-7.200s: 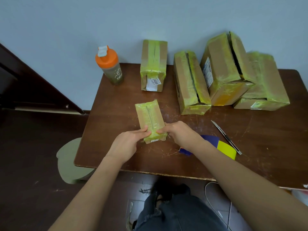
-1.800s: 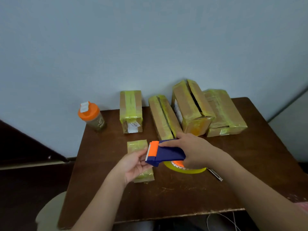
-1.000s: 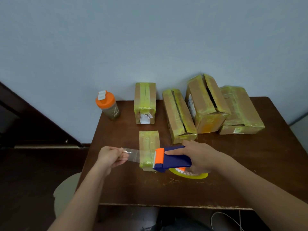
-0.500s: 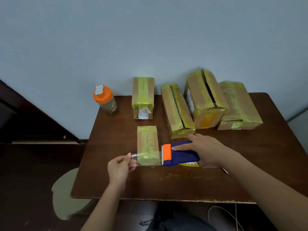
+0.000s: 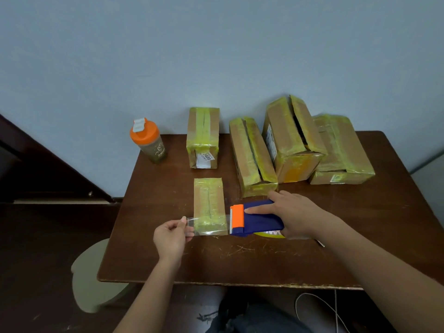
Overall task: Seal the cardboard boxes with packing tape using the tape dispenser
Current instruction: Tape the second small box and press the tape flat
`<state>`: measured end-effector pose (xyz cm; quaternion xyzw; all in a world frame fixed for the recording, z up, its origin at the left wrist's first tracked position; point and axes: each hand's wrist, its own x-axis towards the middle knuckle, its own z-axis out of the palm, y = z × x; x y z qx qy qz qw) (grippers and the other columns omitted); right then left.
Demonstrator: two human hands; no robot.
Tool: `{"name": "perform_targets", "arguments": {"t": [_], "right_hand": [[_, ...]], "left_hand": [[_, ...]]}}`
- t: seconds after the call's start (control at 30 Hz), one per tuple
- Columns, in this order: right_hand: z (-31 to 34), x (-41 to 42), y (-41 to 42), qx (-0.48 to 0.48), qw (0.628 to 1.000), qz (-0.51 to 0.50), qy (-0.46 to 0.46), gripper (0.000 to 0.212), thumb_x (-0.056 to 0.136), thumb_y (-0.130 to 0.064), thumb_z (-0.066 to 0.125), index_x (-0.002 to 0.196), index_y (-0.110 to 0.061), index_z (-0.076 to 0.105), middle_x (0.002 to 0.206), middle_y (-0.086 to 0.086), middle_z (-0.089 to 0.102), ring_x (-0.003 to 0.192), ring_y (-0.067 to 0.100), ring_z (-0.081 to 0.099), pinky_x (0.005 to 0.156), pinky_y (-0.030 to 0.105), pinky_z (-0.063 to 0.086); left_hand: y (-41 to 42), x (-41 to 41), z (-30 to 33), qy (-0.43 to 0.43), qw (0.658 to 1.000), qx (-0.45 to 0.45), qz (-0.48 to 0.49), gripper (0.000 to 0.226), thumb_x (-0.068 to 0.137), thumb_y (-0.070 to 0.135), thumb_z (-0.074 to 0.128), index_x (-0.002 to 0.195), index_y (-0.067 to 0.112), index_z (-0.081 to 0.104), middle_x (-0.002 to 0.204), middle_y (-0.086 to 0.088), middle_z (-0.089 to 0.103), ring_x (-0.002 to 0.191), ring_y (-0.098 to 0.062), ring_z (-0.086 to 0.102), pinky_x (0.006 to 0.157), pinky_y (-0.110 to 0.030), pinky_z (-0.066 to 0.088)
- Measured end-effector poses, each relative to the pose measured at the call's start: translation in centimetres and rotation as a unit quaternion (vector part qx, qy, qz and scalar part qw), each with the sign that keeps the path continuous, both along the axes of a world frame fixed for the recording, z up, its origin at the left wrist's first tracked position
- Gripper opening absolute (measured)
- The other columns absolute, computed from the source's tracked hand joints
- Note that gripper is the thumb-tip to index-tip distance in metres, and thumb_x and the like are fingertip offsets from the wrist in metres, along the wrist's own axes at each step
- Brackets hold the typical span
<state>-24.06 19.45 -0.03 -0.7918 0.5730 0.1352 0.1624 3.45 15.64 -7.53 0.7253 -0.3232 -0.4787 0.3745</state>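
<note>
A small cardboard box (image 5: 208, 198) wrapped in yellowish tape lies flat near the middle of the brown table (image 5: 360, 236). My right hand (image 5: 293, 212) grips the blue and orange tape dispenser (image 5: 254, 221) just right of the box's near end. A strip of clear tape (image 5: 206, 226) runs from the dispenser leftward across the box's near end. My left hand (image 5: 171, 236) pinches the free end of that strip, left of the box.
Several larger taped boxes stand along the wall: one (image 5: 203, 137) behind the small box, one (image 5: 252, 156) to its right, an open-topped one (image 5: 292, 138) and a flat one (image 5: 341, 150). An orange-lidded bottle (image 5: 149, 140) stands back left. A stool (image 5: 96, 275) sits below left.
The clear tape strip has been pulled out of the dispenser and stretched leftward over the box's near end. Both hands have held nearly steady over the last half second.
</note>
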Motion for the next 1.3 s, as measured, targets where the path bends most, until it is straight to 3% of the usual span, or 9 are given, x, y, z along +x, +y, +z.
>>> {"name": "perform_targets", "arguments": {"t": [0.4, 1.07, 1.3], "right_hand": [[-0.4, 0.4, -0.3, -0.004, 1.000, -0.005, 0.012, 0.087, 0.090, -0.027, 0.064, 0.150, -0.053, 0.007, 0.134, 0.001, 0.036, 0.115, 0.020, 0.038, 0.085, 0.031, 0.033], [-1.1, 0.6, -0.3, 0.003, 1.000, -0.005, 0.015, 0.088, 0.091, -0.026, 0.064, 0.149, -0.054, 0.004, 0.134, 0.001, 0.034, 0.114, 0.019, 0.038, 0.081, 0.029, 0.029], [-2.2, 0.4, -0.4, 0.009, 1.000, -0.017, 0.001, 0.089, 0.090, -0.026, 0.064, 0.149, -0.055, 0.005, 0.133, 0.001, 0.037, 0.112, 0.019, 0.039, 0.086, 0.031, 0.036]], "left_hand": [[-0.5, 0.0, -0.9, -0.012, 1.000, 0.000, -0.004, 0.019, 0.093, 0.015, 0.063, 0.085, -0.001, 0.069, 0.067, -0.013, 0.071, 0.061, -0.021, 0.067, 0.058, -0.028, 0.055], [-0.8, 0.0, -1.5, -0.039, 0.999, 0.007, -0.021, 0.025, 0.094, 0.015, 0.061, 0.077, -0.002, 0.069, 0.069, -0.015, 0.070, 0.059, -0.019, 0.063, 0.059, -0.027, 0.055], [-1.4, 0.3, -2.0, -0.050, 0.997, 0.037, -0.040, 0.024, 0.093, 0.017, 0.063, 0.077, 0.000, 0.069, 0.065, -0.011, 0.070, 0.059, -0.020, 0.065, 0.060, -0.029, 0.055]]}}
